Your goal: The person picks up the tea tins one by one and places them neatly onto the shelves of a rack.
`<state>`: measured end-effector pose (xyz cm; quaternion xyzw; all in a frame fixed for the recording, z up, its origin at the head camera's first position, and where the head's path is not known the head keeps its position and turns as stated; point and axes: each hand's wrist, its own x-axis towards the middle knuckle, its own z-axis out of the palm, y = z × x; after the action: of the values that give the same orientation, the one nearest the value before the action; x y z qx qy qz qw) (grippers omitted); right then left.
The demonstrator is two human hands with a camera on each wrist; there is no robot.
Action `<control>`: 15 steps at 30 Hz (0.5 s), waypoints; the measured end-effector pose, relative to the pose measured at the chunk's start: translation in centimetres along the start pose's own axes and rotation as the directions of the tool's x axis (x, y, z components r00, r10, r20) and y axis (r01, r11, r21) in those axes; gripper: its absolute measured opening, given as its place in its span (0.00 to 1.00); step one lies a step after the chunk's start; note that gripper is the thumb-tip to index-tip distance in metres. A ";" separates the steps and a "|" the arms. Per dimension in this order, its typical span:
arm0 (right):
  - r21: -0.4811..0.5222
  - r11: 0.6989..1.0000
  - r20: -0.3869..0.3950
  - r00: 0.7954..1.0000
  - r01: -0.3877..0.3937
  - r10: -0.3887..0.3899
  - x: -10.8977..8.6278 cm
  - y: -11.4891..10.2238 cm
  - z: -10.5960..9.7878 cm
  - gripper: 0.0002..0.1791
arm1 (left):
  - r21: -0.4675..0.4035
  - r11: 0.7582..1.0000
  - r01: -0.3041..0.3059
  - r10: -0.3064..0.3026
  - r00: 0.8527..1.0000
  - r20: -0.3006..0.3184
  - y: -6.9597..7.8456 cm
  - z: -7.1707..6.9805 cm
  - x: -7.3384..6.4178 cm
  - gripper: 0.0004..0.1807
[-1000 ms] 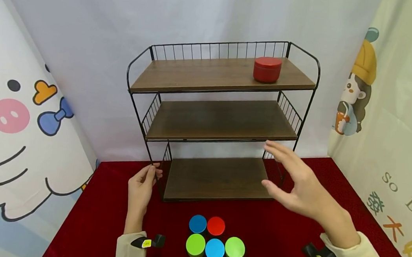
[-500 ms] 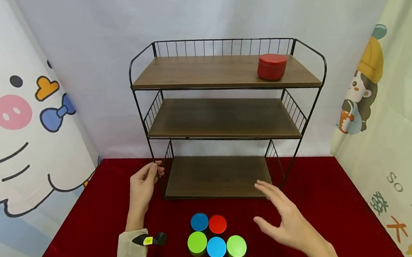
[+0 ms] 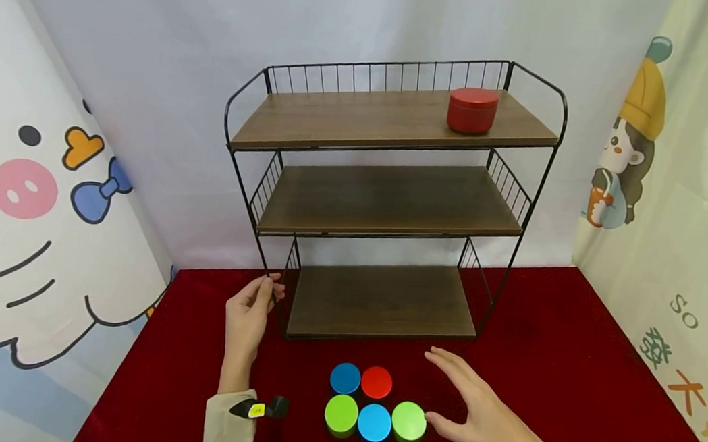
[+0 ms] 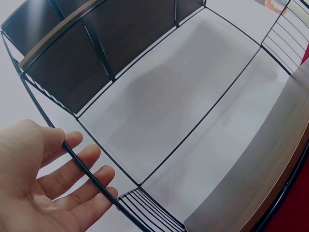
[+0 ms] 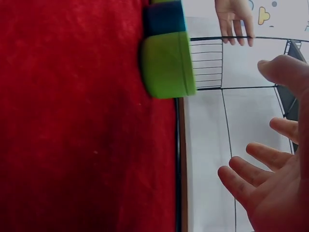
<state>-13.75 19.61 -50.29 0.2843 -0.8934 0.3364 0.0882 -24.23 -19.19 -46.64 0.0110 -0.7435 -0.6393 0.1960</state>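
Observation:
My left hand [image 3: 247,319] holds the front left post [image 4: 83,166] of a three-tier rack, thumb on the near side and fingers behind the thin black metal. My right hand [image 3: 479,414] hovers with fingers spread and thumb apart, its thumb tip right by the right-hand green tin [image 3: 409,420]. Beside that tin stand a light blue tin [image 3: 375,423] and another green tin [image 3: 341,415]. Behind them are a dark blue tin [image 3: 345,379] and a red tin [image 3: 376,382]. In the right wrist view the right palm [image 5: 275,198] holds nothing.
The rack has brown wooden shelves [image 3: 386,199] and low wire rails. A larger red tin [image 3: 472,111] sits on its top shelf at the right. Red cloth [image 3: 565,349] covers the table, and printed curtains [image 3: 637,265] hang around it.
My right hand has come down and toward me, from in front of the rack's right side to beside the green tin. My left hand keeps its hold on the post.

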 end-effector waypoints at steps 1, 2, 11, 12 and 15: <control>0.008 1.000 0.009 1.000 -0.006 0.006 0.0 0.1 0.2 0.47 | 0.001 1.000 -0.002 0.002 1.000 0.000 0.0 0.0 0.0 0.22; 0.021 1.000 0.020 1.000 -0.019 0.018 -0.1 0.1 0.3 0.47 | -0.001 1.000 -0.002 0.002 1.000 0.001 0.0 0.1 0.1 0.21; 0.066 0.988 0.140 0.981 -0.141 0.130 -0.7 0.2 0.8 0.46 | -0.001 1.000 0.004 -0.004 1.000 0.005 0.0 0.2 0.1 0.21; 0.068 0.987 0.149 0.979 -0.149 0.137 -0.7 0.2 0.9 0.46 | 0.000 1.000 0.004 -0.004 1.000 0.004 0.1 0.2 0.1 0.21; 0.077 0.984 0.169 0.975 -0.161 0.147 -0.6 0.1 1.0 0.47 | 0.006 1.000 0.004 -0.004 1.000 0.004 0.1 0.1 0.1 0.21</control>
<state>-13.23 19.31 -51.32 0.2443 -0.9010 0.3577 -0.0242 -24.30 -19.05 -46.52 0.0121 -0.7456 -0.6377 0.1932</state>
